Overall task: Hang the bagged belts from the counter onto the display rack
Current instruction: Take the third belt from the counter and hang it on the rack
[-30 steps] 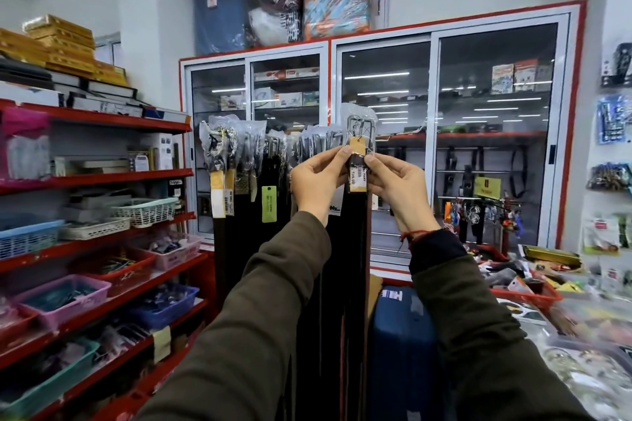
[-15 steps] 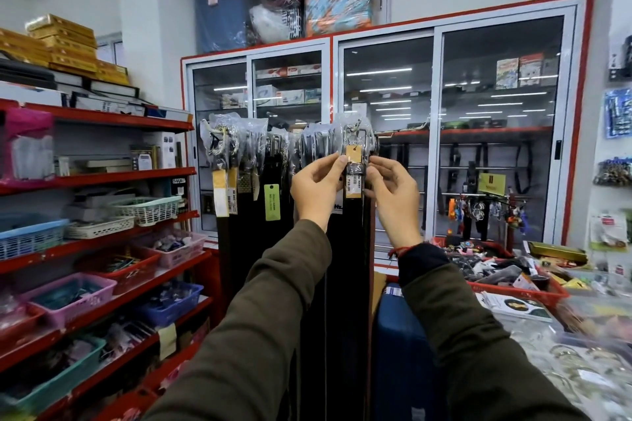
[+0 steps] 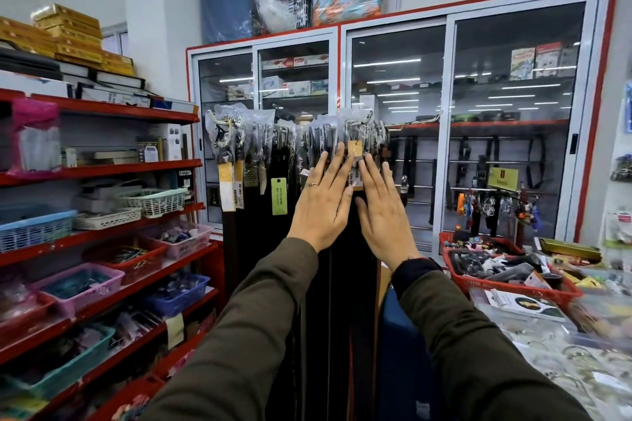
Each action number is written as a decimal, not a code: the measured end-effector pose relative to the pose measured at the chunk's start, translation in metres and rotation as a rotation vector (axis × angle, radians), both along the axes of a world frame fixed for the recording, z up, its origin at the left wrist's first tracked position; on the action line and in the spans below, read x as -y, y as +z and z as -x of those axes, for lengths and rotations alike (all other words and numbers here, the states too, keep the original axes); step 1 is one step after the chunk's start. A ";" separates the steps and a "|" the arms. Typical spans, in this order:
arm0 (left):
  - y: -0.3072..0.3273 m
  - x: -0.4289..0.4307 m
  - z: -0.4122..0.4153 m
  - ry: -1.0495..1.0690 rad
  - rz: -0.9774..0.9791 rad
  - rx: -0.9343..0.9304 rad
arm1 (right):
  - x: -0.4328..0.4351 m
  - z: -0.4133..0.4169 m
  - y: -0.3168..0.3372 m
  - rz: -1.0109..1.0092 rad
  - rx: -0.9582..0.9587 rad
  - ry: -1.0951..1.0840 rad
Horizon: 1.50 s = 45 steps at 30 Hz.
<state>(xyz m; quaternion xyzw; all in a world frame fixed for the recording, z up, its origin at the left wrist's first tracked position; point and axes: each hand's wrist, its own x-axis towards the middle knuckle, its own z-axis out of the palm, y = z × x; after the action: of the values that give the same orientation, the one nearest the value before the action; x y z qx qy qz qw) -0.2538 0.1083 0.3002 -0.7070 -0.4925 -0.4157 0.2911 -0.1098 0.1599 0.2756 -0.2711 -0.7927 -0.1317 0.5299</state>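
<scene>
A row of dark belts in clear plastic bags (image 3: 253, 147) hangs from the display rack (image 3: 410, 125) in front of the glass cabinet. The belt at the right end, with a tan tag (image 3: 355, 149), hangs straight down between my hands. My left hand (image 3: 323, 203) is flat with fingers spread, lying against the hanging belts just left of that tag. My right hand (image 3: 381, 210) is flat and open just right of it. Neither hand grips anything. The rack's rail is mostly hidden behind the bags.
Red shelves (image 3: 113, 171) with plastic baskets of small goods line the left side. A counter on the right carries a red tray (image 3: 506, 280) of items and bagged goods. A blue suitcase (image 3: 407, 369) stands below my right arm. Glass cabinet doors (image 3: 513, 133) stand behind.
Both hands have let go of the belt's tag and buckle and now lie flat and open against the hanging belts, slightly lower than before. The belt stays hanging on the rack.
</scene>
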 end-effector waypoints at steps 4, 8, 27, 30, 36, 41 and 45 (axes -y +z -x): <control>0.001 -0.003 0.008 0.048 0.027 -0.048 | -0.004 0.003 -0.003 -0.003 -0.002 -0.014; -0.001 0.013 0.006 0.090 -0.012 -0.063 | 0.006 0.011 -0.007 0.007 -0.069 -0.034; -0.040 0.110 0.168 0.373 -0.091 0.056 | 0.095 0.150 -0.015 -0.123 0.050 0.053; -0.039 0.104 0.178 0.336 -0.051 -0.019 | 0.094 0.170 -0.014 -0.136 0.117 -0.009; -0.034 0.083 0.191 0.269 0.024 -0.049 | 0.070 0.186 -0.013 -0.121 0.178 -0.168; -0.036 0.067 0.186 0.260 0.052 -0.039 | 0.061 0.187 -0.017 -0.102 0.184 -0.208; -0.041 0.065 0.185 0.243 0.041 -0.017 | 0.065 0.186 -0.015 -0.083 0.203 -0.218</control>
<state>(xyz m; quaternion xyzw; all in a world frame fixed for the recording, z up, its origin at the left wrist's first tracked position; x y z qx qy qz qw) -0.4391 0.0436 0.2594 -0.6513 -0.5807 -0.3611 0.3289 -0.2959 0.0951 0.2601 -0.3187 -0.8021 -0.2477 0.4401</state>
